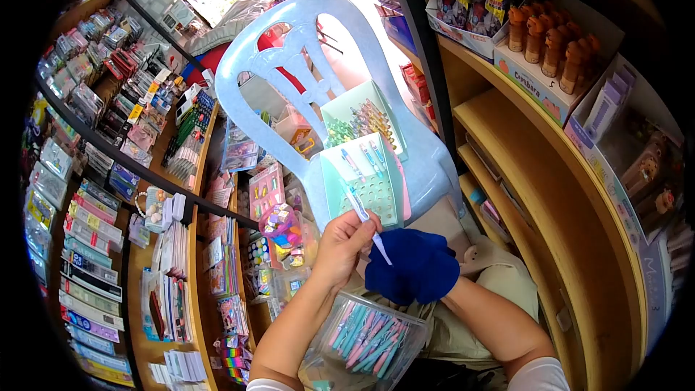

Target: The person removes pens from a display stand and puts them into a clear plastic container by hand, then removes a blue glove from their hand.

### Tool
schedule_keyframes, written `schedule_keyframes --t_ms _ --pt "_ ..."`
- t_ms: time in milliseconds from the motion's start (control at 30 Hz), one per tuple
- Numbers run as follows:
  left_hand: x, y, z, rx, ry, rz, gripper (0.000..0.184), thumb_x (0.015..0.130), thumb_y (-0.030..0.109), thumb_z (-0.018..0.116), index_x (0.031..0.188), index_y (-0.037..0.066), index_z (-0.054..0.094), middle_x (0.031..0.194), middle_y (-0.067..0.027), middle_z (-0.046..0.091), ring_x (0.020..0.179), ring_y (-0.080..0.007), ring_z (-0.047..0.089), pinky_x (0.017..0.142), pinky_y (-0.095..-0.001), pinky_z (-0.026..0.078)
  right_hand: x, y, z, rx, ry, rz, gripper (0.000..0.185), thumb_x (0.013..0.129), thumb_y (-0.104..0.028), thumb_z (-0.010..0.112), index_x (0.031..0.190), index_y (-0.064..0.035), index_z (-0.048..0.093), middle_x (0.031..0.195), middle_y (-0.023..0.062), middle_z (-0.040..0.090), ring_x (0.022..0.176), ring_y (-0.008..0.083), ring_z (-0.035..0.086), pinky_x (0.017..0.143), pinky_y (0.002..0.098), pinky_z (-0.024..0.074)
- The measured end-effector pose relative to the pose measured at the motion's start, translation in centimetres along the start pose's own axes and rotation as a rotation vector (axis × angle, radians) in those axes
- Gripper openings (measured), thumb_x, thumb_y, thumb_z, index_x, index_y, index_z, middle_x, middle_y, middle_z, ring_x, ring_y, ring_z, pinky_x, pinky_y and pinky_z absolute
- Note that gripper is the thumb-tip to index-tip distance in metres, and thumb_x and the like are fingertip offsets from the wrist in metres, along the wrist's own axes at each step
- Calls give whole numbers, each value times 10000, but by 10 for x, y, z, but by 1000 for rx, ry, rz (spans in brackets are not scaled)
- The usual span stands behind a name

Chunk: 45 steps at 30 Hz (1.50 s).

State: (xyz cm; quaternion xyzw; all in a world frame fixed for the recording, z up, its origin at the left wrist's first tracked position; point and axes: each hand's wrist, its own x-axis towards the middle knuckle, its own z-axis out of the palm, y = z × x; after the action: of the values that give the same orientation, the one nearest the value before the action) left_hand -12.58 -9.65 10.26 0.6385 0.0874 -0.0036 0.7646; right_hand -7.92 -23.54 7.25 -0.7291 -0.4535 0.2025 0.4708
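My left hand [349,244] pinches a slim white and blue pen [360,210], held at a slant over the front of the chair. Dark blue cloth [413,266] is around my right hand [434,275] and hides its fingers; the pen's lower tip lies in front of this cloth. On the light blue plastic chair [427,159], a mint perforated tray [369,201] holds a few pens near its back edge. Behind it stands a pale green box [388,105] with many colourful pens. Below my hands, a clear bin [415,329] holds many pink and teal pens.
Shelves [210,246] packed with stationery are at the left. At the right, wooden shelves [499,112] carry display boxes, one with brown capybara items [550,47]. Beside the chair is a pink basket [281,223] of small colourful items.
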Motion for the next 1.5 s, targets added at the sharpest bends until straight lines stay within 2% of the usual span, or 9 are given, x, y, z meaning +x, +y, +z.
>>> schedule_keyframes --t_ms 200,367,633,933,1133,1267,1333,1433,1500 --pt "-1 -1 -5 -41 -107 -25 214 815 252 569 796 42 538 663 34 450 578 -56 376 523 -179 292 6 27 31 250 281 -248 207 663 -181 635 740 -29 518 632 98 533 592 213 531 533 318 405" --pt "-1 -3 -2 -26 -109 22 210 831 252 550 819 43 537 676 33 451 584 -49 371 541 -168 298 -1 22 28 440 194 13 173 713 -159 539 844 -46 529 783 143 556 727 319 548 629 376 437" --pt "0 -12 2 291 191 90 58 809 72 575 832 37 534 643 46 476 540 -12 389 476 -164 291 1 32 16 -207 549 -340 115 703 -77 545 785 -39 474 759 146 483 723 340 476 589 415 377" --pt "-1 -10 8 136 51 117 123 787 104 597 823 2 539 617 -7 490 527 -66 416 485 -194 325 -6 23 -1 -76 388 -249 125 704 -157 576 719 -54 508 633 95 536 550 246 540 511 337 422" --pt "-6 -11 2 189 -101 171 84 821 82 549 868 19 517 739 -9 500 603 -51 419 532 -175 324 -14 18 -14 43 -17 -69 96 717 -156 559 726 -63 536 614 72 562 560 193 570 514 294 445" --pt "-4 -4 8 -86 -34 246 150 820 144 558 852 13 492 743 -42 478 616 -95 416 542 -207 324 -9 32 -1 507 7 220 116 701 -169 580 712 -61 538 628 102 560 558 225 567 523 307 449" --pt "-4 -1 8 -130 -30 247 133 827 133 543 852 16 485 740 -48 474 616 -102 418 541 -210 325 -8 14 -11 343 42 313 126 694 -177 581 703 -59 539 649 119 547 577 248 559 533 328 444" --pt "-4 -1 8 -137 -8 249 130 833 134 535 849 15 486 735 -48 475 610 -102 417 540 -213 324 -2 42 -3 -329 381 -142 113 667 -173 579 697 -72 541 680 127 516 634 263 534 550 362 426" --pt "-4 -2 7 -116 36 233 127 835 130 532 853 13 487 723 -44 475 599 -100 416 538 -214 324 -3 48 -5 -403 332 -106 109 649 -171 580 690 -80 537 689 120 501 667 265 516 556 375 412"
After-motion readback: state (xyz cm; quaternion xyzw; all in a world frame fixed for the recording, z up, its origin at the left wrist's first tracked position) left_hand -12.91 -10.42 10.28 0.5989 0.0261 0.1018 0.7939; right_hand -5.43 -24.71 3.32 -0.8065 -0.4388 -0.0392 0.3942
